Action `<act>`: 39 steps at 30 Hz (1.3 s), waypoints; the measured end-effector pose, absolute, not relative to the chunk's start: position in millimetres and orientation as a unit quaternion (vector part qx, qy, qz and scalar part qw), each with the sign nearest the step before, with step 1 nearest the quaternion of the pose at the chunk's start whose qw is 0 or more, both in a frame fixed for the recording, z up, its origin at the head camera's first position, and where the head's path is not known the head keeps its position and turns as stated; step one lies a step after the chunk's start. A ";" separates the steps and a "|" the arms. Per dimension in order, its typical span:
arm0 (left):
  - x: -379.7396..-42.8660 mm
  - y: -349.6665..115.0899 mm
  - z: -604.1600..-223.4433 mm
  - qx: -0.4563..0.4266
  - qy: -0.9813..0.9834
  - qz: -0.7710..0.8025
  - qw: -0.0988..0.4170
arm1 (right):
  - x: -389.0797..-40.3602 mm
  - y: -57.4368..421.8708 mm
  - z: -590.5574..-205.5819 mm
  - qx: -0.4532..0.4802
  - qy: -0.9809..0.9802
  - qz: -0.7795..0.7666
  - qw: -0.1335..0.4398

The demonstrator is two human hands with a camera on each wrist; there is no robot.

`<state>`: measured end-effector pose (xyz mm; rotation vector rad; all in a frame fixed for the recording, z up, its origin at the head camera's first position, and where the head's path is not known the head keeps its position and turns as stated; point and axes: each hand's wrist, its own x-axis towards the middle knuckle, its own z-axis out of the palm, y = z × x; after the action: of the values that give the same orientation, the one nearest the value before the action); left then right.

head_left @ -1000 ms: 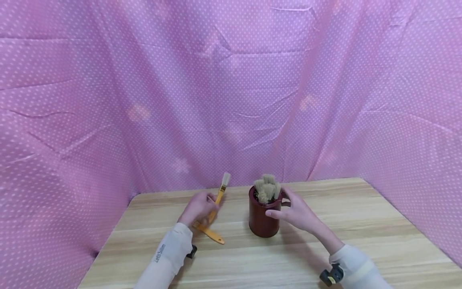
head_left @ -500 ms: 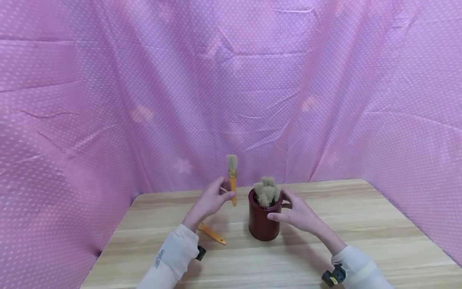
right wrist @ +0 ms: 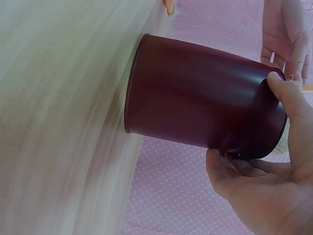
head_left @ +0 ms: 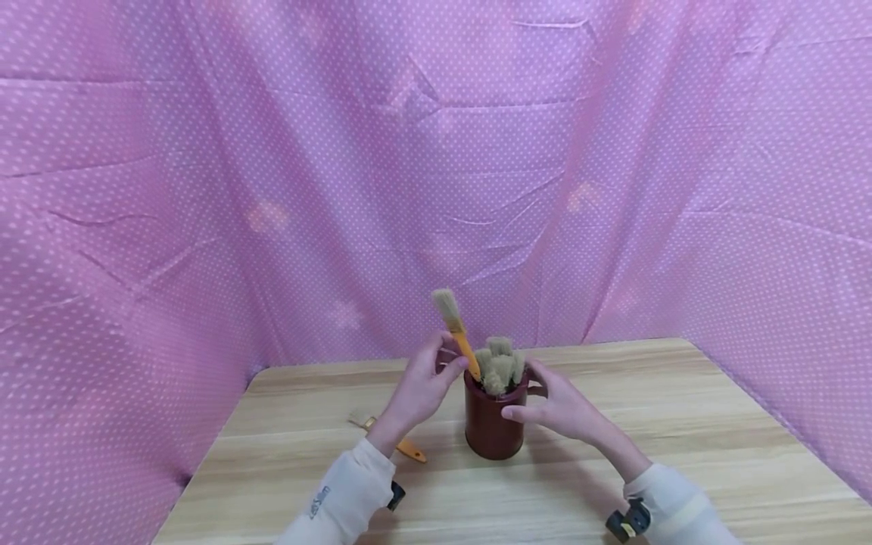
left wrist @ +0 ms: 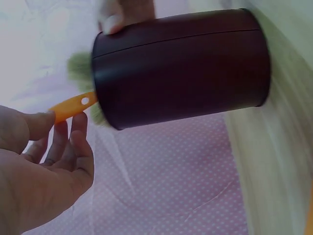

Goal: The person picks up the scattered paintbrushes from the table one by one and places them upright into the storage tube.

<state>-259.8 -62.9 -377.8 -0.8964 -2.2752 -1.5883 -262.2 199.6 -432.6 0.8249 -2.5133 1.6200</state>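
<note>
My left hand pinches a paintbrush by its orange handle, bristles up and tilted left. The handle's lower end is at the rim of a dark red mug; whether it has dipped inside is hard to tell. Standing upright on the table, the mug holds several paintbrushes with pale bristles pointing up. My right hand grips the mug at its right side, thumb near the rim and fingers by the handle. Another orange-handled paintbrush lies on the table, partly behind my left forearm.
The wooden table extends to both sides of the mug. Behind and beside it hangs a pink dotted cloth.
My left hand has picked up the paintbrush from the table, raised it and brought it right to the mug's rim. My right hand stays at the mug, which has shifted very slightly.
</note>
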 end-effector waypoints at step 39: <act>-239.6 -139.9 -431.0 0.010 -0.998 -0.056 -0.026 | -263.2 198.1 -430.0 0.262 -0.817 0.514 0.014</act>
<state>-239.6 -139.9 -431.0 0.0324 -3.1893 -0.1802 -263.2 198.1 -430.0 0.8160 -2.5424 1.6001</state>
